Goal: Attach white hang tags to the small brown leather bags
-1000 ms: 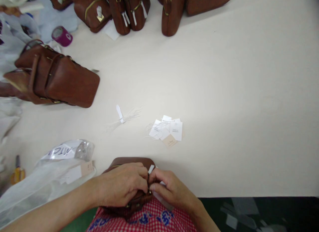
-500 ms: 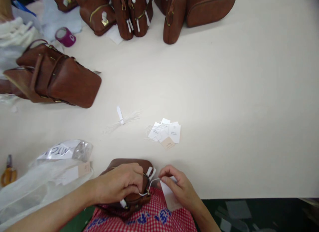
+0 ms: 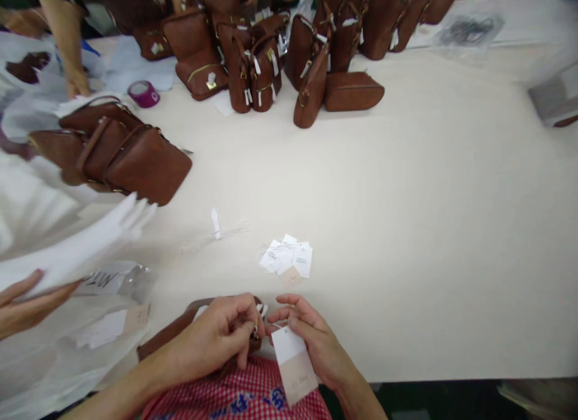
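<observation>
In front of my body lies a brown leather handbag (image 3: 165,334), partly covered by my left forearm. My left hand (image 3: 228,333) is closed in a pinch at a small metal fitting on the bag's right end; the fingers hide exactly what is between them. Just to the right, my right hand (image 3: 313,339) holds a white and beige hang tag (image 3: 294,367) by its top between thumb and fingers, the index finger stretched out. A short stretch of white string runs from the tag's hole toward my left hand.
More hang tags (image 3: 285,257) lie ahead, beside a bundle of thin strings (image 3: 215,224). Brown bags (image 3: 149,161) lie left, others (image 3: 354,92) at the back, near purple tape (image 3: 143,94). Another person's hand (image 3: 36,305) holds white sheets (image 3: 85,245) at left.
My right hand has turned the tag so its beige printed end shows, closer to my left hand. The view has tilted up, and another person's hand with white sheets has come in from the left.
</observation>
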The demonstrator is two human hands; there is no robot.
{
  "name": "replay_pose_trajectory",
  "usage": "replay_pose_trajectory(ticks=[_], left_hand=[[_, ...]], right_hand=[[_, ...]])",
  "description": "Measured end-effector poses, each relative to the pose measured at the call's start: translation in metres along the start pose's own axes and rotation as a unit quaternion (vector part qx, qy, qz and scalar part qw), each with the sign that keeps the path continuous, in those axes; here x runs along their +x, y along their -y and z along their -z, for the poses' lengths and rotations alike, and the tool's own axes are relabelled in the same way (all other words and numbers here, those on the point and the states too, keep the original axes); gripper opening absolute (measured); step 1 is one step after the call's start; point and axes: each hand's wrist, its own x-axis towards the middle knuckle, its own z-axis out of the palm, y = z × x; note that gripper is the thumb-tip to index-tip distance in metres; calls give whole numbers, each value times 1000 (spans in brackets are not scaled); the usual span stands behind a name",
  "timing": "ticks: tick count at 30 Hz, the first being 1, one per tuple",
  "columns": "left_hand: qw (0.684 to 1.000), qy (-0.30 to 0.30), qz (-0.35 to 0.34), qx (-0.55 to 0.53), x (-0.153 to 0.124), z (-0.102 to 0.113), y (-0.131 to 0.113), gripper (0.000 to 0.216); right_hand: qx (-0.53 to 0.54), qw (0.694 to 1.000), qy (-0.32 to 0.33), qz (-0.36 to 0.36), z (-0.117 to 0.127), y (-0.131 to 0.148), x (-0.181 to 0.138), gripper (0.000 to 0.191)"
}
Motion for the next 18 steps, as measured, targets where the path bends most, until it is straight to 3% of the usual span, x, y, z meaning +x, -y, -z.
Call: replay_pose_trajectory(ticks=[2,5,7,9,11,13,18], left_hand=[[998,-9,17,-56,-3,-7,0,18],[996,-74,-25,-39,-11,-10,2,19],[993,-103,-52,7,-16,-11,4,18],[988,-117,-74,62,-22,-13,6,17],[982,-132,-90,106,-27,-17,6,17],[976,-149,-96,124,-30,-21,5,17],[971,-181,-114,107,-33,-33,8,16]], right_hand=[[-47,998,43,-9,-5,6,-1,42],[-201,978,61,-15,-7,15,-4,43],[-344,938,32,24,-5,19,-6,44],[-474,876,-2,86,-3,23,-8,46],[-550,826,-5,122,-3,26,-10,48],[-570,813,15,118,-5,29,-13,49],[-570,819,24,57,-8,30,-19,49]])
